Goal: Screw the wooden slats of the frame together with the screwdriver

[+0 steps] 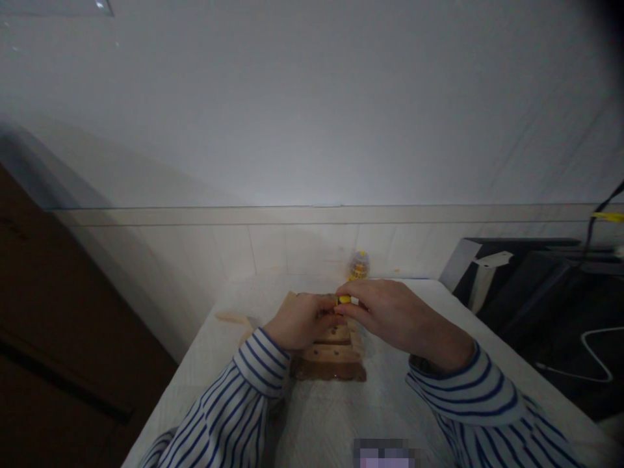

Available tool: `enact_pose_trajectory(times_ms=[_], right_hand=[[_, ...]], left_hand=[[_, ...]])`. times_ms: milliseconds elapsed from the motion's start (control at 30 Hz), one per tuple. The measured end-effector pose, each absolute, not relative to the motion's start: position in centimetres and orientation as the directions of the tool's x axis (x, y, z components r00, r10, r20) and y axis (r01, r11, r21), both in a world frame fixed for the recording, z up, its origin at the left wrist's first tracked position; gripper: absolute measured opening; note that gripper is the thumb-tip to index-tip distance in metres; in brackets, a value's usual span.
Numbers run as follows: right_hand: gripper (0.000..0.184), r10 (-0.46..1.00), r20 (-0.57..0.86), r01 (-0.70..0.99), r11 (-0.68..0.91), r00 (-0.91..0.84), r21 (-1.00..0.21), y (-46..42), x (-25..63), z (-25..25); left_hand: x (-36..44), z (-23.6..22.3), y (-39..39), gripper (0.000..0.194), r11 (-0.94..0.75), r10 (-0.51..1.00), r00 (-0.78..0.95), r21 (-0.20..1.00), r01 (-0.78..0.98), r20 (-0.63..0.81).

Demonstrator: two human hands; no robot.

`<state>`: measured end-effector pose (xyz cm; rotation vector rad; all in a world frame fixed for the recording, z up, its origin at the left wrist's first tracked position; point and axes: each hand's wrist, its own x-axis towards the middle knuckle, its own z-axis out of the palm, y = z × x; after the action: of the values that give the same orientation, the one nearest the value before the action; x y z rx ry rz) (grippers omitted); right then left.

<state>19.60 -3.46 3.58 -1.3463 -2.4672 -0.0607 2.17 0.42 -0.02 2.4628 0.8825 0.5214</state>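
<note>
Between the thumb and fingers of my right hand (397, 315) is a small yellow piece (344, 299); its exact kind is too small to tell. My left hand (303, 320) is closed, its fingertips meeting the yellow piece's left end. Whatever the left fingers pinch is hidden. Both hands are over a light-brown wooden object (336, 353) with step-like rows and small dark holes, its upper part covered by my fingers. Just behind the right hand stands a small clear container (359, 265) with yellow bits inside and a yellow top.
A white cover lies over the table (331, 416). At the left, a pale wooden strip (234, 318) sticks out beyond my left wrist. Dark flat panels (531, 292) and a white cable (585, 354) are on the right. A pale wall (302, 247) closes off the back.
</note>
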Motion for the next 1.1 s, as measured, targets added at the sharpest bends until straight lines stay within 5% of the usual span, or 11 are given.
enact_pose_trajectory(times_ms=[300,533,1100], right_hand=[[0.022,0.807,0.342,0.818,0.554,-0.482,-0.156,-3.2,19.6,3.3],[0.043,0.776,0.395,0.783,0.593,-0.492,-0.188,-2.9,20.0,2.6],[0.026,0.758,0.414,0.776,0.608,-0.503,-0.170,-2.7,20.1,2.5]], left_hand=[[2.3,0.2,0.1,0.026,-0.586,0.769,0.615,0.576,0.569,0.175],[2.5,0.1,0.2,0.026,-0.536,0.819,0.541,0.595,0.599,0.193],[2.5,-0.2,0.3,0.025,-0.539,0.812,0.549,0.617,0.574,0.199]])
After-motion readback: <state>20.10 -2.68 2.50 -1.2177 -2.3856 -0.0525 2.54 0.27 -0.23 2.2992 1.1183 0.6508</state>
